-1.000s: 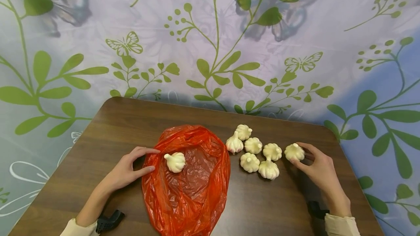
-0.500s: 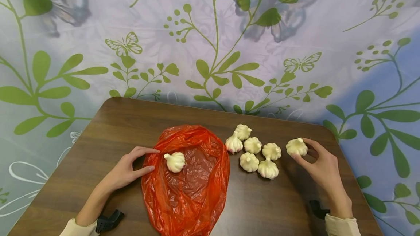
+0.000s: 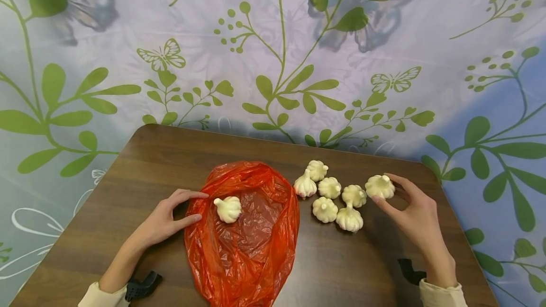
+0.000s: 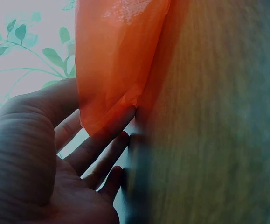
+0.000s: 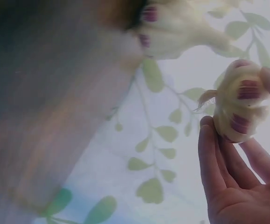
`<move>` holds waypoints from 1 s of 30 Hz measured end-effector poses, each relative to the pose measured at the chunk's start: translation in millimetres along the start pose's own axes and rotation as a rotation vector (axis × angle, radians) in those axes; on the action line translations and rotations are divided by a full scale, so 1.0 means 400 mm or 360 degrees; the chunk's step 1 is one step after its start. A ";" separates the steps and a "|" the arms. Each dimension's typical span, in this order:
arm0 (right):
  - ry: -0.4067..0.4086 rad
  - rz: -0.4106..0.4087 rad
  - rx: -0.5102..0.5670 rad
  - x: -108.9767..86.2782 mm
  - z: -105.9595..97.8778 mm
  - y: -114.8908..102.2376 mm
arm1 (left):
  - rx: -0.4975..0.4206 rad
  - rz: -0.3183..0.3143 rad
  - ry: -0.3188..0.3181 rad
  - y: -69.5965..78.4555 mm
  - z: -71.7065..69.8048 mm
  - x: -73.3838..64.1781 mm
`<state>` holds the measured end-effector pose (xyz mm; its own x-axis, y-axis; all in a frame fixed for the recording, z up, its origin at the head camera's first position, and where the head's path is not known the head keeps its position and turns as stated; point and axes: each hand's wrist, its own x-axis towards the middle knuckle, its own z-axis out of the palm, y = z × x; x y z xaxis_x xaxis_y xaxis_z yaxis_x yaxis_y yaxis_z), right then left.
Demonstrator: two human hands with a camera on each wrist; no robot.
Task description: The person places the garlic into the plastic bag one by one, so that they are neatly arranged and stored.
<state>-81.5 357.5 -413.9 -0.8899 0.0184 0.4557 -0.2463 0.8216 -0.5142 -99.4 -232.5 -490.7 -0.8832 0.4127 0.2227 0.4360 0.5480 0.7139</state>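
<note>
My right hand [image 3: 414, 207] holds a garlic bulb [image 3: 379, 187] between thumb and fingertips, raised over the right side of the table. Purple-red patches and a tuft of roots show on that bulb [image 5: 241, 103] in the right wrist view. At the left side of an open red plastic bag [image 3: 202, 259], my left hand [image 3: 164, 217] touches the film with extended, spread fingers. One finger shows through the film [image 4: 111, 56] in the left wrist view. A single garlic bulb [image 3: 229, 210] lies inside the bag, near its left side.
Several more garlic bulbs [image 3: 325, 210] lie grouped on the brown wooden table [image 3: 337, 269], right of the bag. Behind the table hangs a cloth backdrop [image 3: 196, 37] with green leaves and butterflies. Black wrist mounts [image 3: 145, 286] sit below both hands.
My right hand has lifted its garlic bulb off the table and shifted it slightly left, tilting it on the way. My left hand and the bag have stayed in place.
</note>
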 end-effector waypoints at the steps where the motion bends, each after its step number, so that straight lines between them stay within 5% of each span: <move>1: 0.0008 -0.0024 -0.0005 0.001 0.001 -0.007 | 0.0002 0.0002 0.0001 0.000 0.000 0.000; 17: -0.0008 -0.0284 0.0011 0.016 0.050 -0.109 | -0.0011 -0.0020 -0.0006 0.000 -0.001 0.002; 30: -0.0176 -0.0375 0.0073 0.032 0.108 -0.193 | -0.0031 -0.0021 -0.0008 -0.001 0.004 0.001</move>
<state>-90.4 269.7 -399.7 -0.8419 -0.2349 0.4859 -0.4666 0.7691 -0.4367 -99.7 -231.2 -491.9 -0.8879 0.4095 0.2099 0.4211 0.5391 0.7294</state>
